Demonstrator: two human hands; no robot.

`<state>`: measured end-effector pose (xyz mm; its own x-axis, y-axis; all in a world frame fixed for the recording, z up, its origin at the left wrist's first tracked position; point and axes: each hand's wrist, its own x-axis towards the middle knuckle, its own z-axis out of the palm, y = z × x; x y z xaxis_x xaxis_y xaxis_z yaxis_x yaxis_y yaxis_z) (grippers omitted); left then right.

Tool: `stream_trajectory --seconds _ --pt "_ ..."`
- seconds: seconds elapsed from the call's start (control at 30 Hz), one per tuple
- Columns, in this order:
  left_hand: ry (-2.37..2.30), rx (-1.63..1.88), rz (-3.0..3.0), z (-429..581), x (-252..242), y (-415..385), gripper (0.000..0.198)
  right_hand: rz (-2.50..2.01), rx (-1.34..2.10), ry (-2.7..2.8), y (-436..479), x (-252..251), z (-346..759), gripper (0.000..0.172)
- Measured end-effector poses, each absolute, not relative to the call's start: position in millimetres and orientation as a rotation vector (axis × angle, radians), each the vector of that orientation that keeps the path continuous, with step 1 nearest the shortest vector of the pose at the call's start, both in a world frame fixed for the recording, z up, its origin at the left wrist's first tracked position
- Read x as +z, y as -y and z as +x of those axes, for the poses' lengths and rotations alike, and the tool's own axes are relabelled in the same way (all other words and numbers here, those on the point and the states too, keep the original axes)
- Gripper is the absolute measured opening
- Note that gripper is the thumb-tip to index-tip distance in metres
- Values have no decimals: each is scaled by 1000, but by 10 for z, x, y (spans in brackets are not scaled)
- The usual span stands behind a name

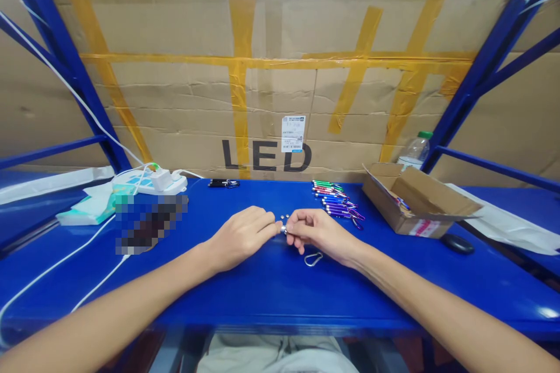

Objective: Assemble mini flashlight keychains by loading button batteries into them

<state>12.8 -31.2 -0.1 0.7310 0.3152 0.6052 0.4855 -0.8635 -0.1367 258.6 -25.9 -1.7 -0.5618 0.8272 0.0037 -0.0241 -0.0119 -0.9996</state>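
My left hand and my right hand meet over the middle of the blue table, both with fingers closed. Between their fingertips shows the shiny end of a small silver metal tube; my fingers cover most of it, so its full shape is hidden. A silver carabiner hangs or lies just below my right hand, and I cannot tell whether it is joined to the tube. Just behind the fingertips lie small round metal pieces, too small to name.
Several coloured metal tubes with carabiners lie behind my right hand. An open cardboard box, a black mouse-shaped object and a bottle stand right. Left are a power strip, tissues and white cables. Cardboard walls the back.
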Motion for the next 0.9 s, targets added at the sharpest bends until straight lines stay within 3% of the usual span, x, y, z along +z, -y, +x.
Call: stream_trajectory --seconds 0.1,0.2,0.47,0.7,0.77,0.9 --pt "562 -863 -2561 133 15 326 27 -822 1842 1477 244 5 2604 42" --pt "591 -907 -2542 141 9 320 24 -773 1766 1534 235 5 2607 42" --pt "795 -1117 -2750 172 -14 303 20 -838 773 2071 282 -55 2635 26" --pt "987 -1214 -2922 180 -21 286 14 -758 389 2290 293 -64 2680 26" --pt "923 -1181 -2909 173 -35 287 15 -798 501 2270 308 -41 2669 28" --pt "706 -1051 -2767 162 -34 303 20 -906 1171 2032 301 2 2647 35"
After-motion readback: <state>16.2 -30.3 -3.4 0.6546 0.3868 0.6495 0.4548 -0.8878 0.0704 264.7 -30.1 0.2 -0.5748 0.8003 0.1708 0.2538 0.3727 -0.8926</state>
